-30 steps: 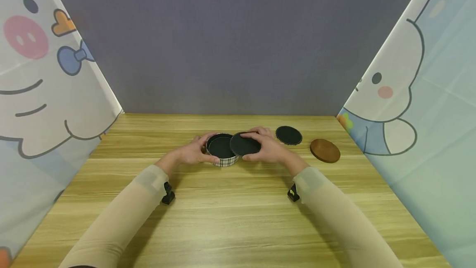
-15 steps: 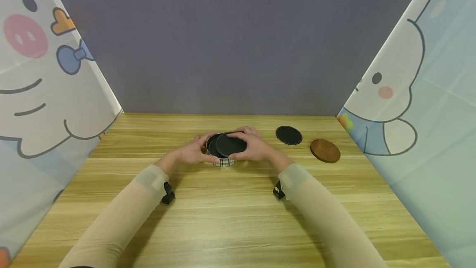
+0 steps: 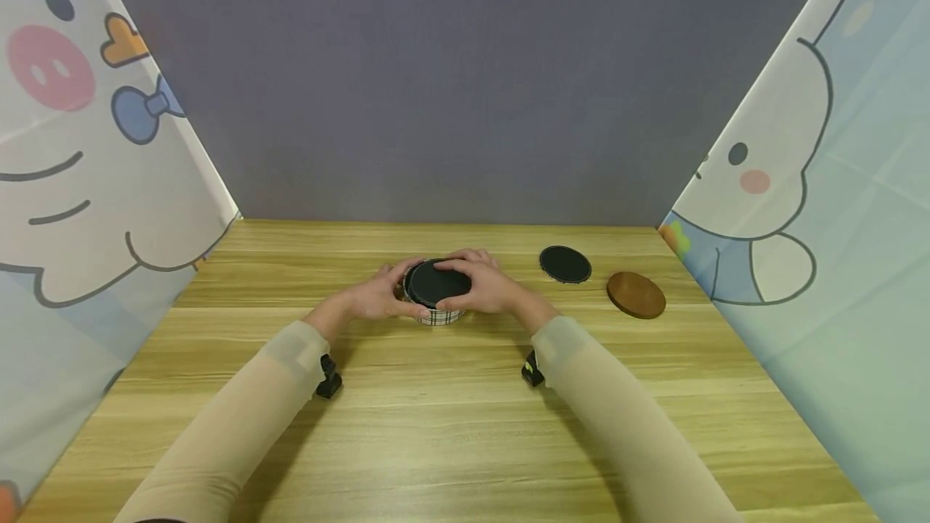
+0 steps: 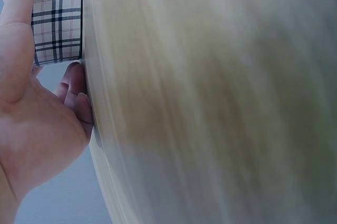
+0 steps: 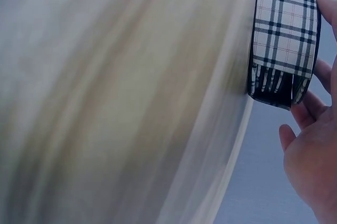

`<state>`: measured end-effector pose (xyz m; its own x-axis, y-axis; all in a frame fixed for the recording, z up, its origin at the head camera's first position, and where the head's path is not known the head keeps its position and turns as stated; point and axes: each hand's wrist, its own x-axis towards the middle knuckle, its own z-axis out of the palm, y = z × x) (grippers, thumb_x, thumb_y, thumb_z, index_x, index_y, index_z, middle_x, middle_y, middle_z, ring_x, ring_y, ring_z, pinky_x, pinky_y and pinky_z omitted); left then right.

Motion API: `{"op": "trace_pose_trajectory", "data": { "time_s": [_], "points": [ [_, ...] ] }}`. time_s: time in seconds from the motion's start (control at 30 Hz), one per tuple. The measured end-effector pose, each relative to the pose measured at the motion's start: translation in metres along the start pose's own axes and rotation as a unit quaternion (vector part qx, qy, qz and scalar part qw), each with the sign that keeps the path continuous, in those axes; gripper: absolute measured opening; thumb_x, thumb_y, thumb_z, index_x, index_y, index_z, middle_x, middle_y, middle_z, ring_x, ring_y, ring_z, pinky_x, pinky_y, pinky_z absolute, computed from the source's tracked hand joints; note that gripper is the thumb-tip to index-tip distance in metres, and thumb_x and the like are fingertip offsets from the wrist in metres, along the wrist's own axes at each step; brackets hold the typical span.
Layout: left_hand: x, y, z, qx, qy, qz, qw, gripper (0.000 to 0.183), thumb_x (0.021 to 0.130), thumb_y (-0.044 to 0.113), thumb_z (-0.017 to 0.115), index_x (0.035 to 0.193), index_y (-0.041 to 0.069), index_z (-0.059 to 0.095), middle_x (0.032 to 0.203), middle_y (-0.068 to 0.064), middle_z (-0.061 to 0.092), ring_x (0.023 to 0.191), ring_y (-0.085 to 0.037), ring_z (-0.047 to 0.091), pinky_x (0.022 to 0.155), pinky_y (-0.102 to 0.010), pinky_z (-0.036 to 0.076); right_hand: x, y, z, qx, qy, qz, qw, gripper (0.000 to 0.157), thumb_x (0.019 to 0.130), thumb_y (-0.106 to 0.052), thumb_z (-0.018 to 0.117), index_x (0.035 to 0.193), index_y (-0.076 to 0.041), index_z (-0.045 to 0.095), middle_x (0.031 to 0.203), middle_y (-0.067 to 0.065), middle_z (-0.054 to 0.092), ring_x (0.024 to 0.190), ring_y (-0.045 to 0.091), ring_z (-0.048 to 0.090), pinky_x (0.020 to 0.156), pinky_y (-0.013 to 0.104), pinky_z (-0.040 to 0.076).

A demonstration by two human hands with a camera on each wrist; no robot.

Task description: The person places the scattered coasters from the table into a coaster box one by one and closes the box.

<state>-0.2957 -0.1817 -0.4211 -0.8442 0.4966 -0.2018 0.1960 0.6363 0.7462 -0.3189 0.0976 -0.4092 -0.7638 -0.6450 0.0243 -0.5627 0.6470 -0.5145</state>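
Note:
A round coaster holder [image 3: 438, 318] with white-and-black plaid sides sits on the table, and its plaid wall also fills the top corner of both wrist views. My left hand [image 3: 374, 299] grips it from the left, thumb at the front and index finger at the back of the rim. From the right, my right hand [image 3: 485, 287] holds a round black coaster [image 3: 439, 285] by its edge, thumb and fingers spread round it. The coaster lies over the holder's opening, nearly lined up with the rim. A cut-out slot [image 5: 274, 84] in the holder's side shows in the right wrist view.
To the right on the wooden table [image 3: 436, 426] lie another black round coaster [image 3: 565, 264] and a brown round disc [image 3: 635, 294]. A grey panel [image 3: 450, 87] stands behind the table, with cartoon-printed cloth on both sides.
My right hand has moved left with the black coaster, from beside the holder to over its opening. The left hand has stayed in place on the holder.

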Motion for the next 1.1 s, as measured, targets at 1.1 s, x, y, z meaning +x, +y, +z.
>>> {"op": "trace_pose_trajectory", "data": {
  "time_s": [1.1],
  "points": [
    [-0.0002, 0.0018, 0.0003, 0.004, 0.002, -0.012, 0.9999, 0.115, 0.093, 0.06, 0.084, 0.178, 0.035, 0.011, 0.161, -0.028, 0.022, 0.133, -0.04, 0.056, 0.113, -0.061, 0.046, 0.0019, -0.0014, -0.0024, 0.006, -0.042, 0.0, 0.999, 0.078, 0.097, -0.055, 0.081, 0.165, -0.028, 0.053, 0.18, 0.003, 0.03, 0.165, 0.033, 0.021, 0.132, 0.066, 0.019]
  ]
}}
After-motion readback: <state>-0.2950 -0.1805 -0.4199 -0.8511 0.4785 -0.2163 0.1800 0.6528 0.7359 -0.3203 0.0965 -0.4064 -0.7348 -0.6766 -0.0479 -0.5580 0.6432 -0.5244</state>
